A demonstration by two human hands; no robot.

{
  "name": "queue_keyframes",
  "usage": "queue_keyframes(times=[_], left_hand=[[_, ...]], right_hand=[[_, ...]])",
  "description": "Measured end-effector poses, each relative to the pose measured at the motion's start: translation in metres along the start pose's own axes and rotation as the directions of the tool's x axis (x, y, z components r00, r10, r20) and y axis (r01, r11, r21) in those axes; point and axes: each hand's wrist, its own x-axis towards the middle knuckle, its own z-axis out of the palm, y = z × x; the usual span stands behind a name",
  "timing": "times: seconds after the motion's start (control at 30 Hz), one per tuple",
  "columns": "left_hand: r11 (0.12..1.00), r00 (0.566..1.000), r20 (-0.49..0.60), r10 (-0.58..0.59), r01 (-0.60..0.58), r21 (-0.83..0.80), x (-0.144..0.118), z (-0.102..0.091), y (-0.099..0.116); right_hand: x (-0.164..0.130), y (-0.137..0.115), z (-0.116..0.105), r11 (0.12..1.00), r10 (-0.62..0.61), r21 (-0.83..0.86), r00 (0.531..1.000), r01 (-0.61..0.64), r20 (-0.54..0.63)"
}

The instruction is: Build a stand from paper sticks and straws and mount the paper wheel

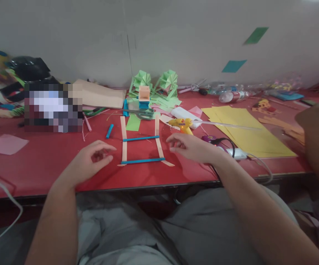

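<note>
While both hands rest over the red table (51, 162), nothing is held in either. The left hand (91, 160) is laid on the tabletop with fingers loosely curled and apart, empty — just left of the stick frame (143, 143), near its lower left corner but not touching it as far as can be seen. The right hand (191, 146) is held palm down with fingers spread and slightly blurred, also empty; its fingertips are placed just right of the frame's right upright, contact cannot be told.

Between the two hands the frame is laid flat: two pale wooden sticks (123, 140) running away from the body, crossed by two blue rungs (142, 161), one near and one farther (140, 138).

Beyond the right hand a yellow glue gun (184, 125) is seen, with a clear glue stick (228, 126) projecting to the right over yellow paper sheets (248, 129). A black cable and white adapter (238, 153) are found just right of the right wrist. Beyond the frame, scissors (144, 114) and green folded paper pieces (154, 84) are spread out; a loose blue roll (109, 131) is placed beyond the left hand. A pink sheet (4, 143) is set well left of the left hand. At far right another person's arm (318, 140) is rested on the table edge.
</note>
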Motion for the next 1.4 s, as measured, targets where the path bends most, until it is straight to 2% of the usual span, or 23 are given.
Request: queue_keyframes(times=[0.07,0.1,0.2,0.3,0.4,0.47,0.6,0.7,0.77,0.93,1.1,1.4], left_hand=[[0.993,0.993,-0.046,-0.109,0.107,-0.046,0.015,-0.001,-0.002],[0.987,0.988,-0.023,-0.153,0.151,-0.050,0.024,-0.001,-0.002],[0.978,0.980,-0.021,-0.199,0.200,0.064,0.055,0.004,-0.001],[0.973,0.991,0.033,-0.130,0.121,0.198,0.079,0.007,-0.002],[0.977,0.994,0.099,-0.036,0.014,0.211,0.092,0.004,-0.003],[0.983,0.989,0.146,-0.016,-0.011,0.182,0.097,0.000,-0.001],[0.997,0.955,0.287,0.079,-0.078,-0.016,0.102,-0.002,0.007],[0.991,0.950,0.295,0.102,-0.073,-0.109,0.101,0.003,0.011],[0.992,0.959,0.269,0.092,-0.064,-0.112,0.097,0.008,0.009],[0.987,0.962,0.233,0.144,-0.123,-0.100,0.088,0.015,-0.001],[0.991,0.972,0.197,0.124,-0.112,-0.073,0.085,0.016,0.000],[0.990,0.973,0.183,0.141,-0.135,-0.045,0.086,0.017,-0.002]], right_hand=[[0.015,0.003,0.006,0.999,0.031,0.028,0.988,-0.028,-0.149],[0.024,0.005,0.010,0.999,0.043,0.033,0.978,-0.037,-0.203],[0.050,0.011,0.027,0.998,0.019,0.059,0.957,-0.002,-0.288],[0.064,0.016,0.039,0.994,0.024,0.108,0.953,0.009,-0.303],[0.062,0.017,0.041,0.988,0.027,0.150,0.946,0.023,-0.322],[0.056,0.018,0.039,0.988,0.011,0.148,0.938,0.043,-0.347],[0.046,0.023,0.036,0.983,-0.056,0.141,0.927,0.116,-0.372],[0.041,0.028,0.039,0.968,-0.080,0.191,0.919,0.164,-0.386],[0.038,0.030,0.043,0.964,-0.083,0.201,0.918,0.172,-0.387],[0.032,0.030,0.046,0.979,-0.097,0.126,0.910,0.160,-0.404],[0.031,0.034,0.044,0.970,-0.210,0.037,0.905,0.240,-0.371],[0.030,0.039,0.042,0.948,-0.303,0.006,0.907,0.318,-0.294]])
